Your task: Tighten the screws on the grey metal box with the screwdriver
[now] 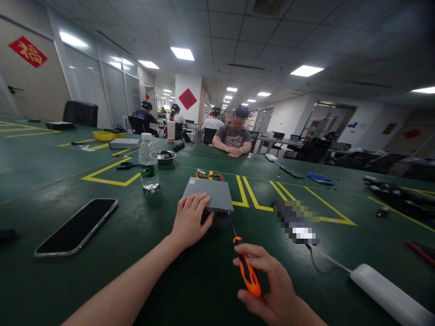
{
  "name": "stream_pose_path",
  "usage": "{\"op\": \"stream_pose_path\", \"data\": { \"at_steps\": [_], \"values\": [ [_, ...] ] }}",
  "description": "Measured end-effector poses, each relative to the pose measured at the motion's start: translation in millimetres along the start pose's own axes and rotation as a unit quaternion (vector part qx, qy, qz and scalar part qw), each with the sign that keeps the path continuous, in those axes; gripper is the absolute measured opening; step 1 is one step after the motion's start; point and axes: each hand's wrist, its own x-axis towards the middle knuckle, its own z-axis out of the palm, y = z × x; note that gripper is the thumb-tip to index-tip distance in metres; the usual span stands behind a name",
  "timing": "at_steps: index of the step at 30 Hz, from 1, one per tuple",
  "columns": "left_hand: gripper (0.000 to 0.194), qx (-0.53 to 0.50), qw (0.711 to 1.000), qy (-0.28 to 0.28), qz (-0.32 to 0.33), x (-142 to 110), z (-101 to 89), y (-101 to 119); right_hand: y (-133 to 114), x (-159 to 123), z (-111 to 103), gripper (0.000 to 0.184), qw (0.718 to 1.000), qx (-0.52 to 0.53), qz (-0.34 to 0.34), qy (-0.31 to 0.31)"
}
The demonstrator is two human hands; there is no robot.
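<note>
While a smooth black phone (76,227) lies left on the green tabletop (64,290), the transparent ribbed bottle (148,172) stands upright between it and the far edge. The left hand (190,222) has its fingers close together on the top of the flat, grey metal box (219,194), thumb against the near face. This box sits mid-tabletop, between the far edge and the person. Just beyond the left hand's thumb, the thin shaft of the screwdriver (247,267) meets or nearly meets the box's near right corner, long axis slanting nearer and rightward. The right hand (277,280) pinches its orange-and-black contoured handle between fingers and thumb.
</note>
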Motion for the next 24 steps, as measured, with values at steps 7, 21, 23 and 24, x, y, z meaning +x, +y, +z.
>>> {"op": "stream_pose_path", "data": {
  "at_steps": [7, 21, 23, 24],
  "values": [
    [0.036, 0.003, 1.000, -0.003, -0.004, -0.2, 2.0, 0.3, -5.8, 4.8, -8.1, 0.037, 0.995, -0.061, -0.026, -0.081],
    [0.035, 0.014, 1.000, 0.000, -0.003, -0.5, 2.3, 1.8, -10.6, 11.5, -7.1, 0.036, 0.994, -0.064, -0.030, -0.077],
    [0.035, 0.015, 1.000, -0.003, -0.003, -0.4, 2.9, 1.2, -10.6, 12.1, -5.3, 0.035, 0.997, -0.057, -0.031, -0.039],
    [0.035, 0.015, 1.000, -0.004, -0.003, -0.4, 3.0, 0.9, -10.3, 11.9, -4.0, 0.034, 0.998, -0.046, -0.026, -0.020]
  ]
}}
